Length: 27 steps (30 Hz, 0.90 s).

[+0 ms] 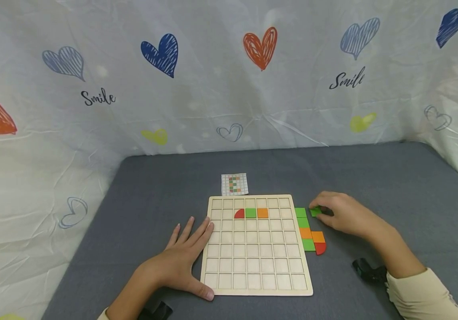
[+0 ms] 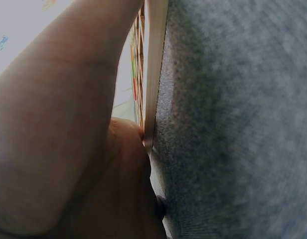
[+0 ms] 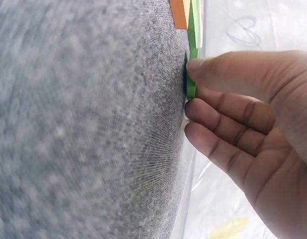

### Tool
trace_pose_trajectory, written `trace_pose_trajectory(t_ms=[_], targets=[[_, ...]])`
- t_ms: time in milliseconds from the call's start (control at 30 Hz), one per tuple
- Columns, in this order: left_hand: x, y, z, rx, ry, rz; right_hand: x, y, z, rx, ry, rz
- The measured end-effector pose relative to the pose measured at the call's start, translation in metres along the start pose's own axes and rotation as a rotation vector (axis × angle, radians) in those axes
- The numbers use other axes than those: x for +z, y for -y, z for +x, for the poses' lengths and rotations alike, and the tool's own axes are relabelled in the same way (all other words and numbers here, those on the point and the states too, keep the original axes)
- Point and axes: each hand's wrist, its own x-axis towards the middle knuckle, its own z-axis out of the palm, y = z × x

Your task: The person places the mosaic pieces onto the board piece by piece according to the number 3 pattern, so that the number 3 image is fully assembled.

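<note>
Clearly, the right hand (image 1: 343, 214) is pinching a green tile (image 1: 315, 212) between thumb and fingertips, just off the right side of the pale gridded board (image 1: 254, 265); whether the tile touches the grey cloth (image 1: 165, 186) is hard to tell. It looks thin, stiff and light, probably sturdy though perhaps a little slippery, and opposite edges seem the best place to take hold, keeping the flat face free. Close by, along the board's edge, lie three more green tiles (image 1: 303, 222), two orange tiles (image 1: 318, 237) and a red quarter-round (image 1: 320, 248); this cluster and the raised rim stand between the pinched tile and the grid. In one row of cells sit a red, a green and an orange piece (image 1: 263, 213). Across the board, the left hand (image 1: 178, 266) is spread against its left edge. Beyond the far rim lies a patterned card (image 1: 235, 184).
</note>
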Motion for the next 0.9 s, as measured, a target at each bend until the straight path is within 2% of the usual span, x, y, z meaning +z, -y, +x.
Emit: trace_pose_trajectory(t_ms=[367,700,900], targets=[[0.001,0.0,0.0,0.005,-0.005,0.006,0.002,0.002,0.001,-0.022,-0.024,0.017],[0.0,0.001,0.001,0.003,-0.002,0.004,0.005,0.009,0.008,-0.089,-0.05,0.059],[0.0,0.001,0.001,0.008,-0.001,-0.003,0.007,0.015,0.013,-0.091,-0.044,0.051]])
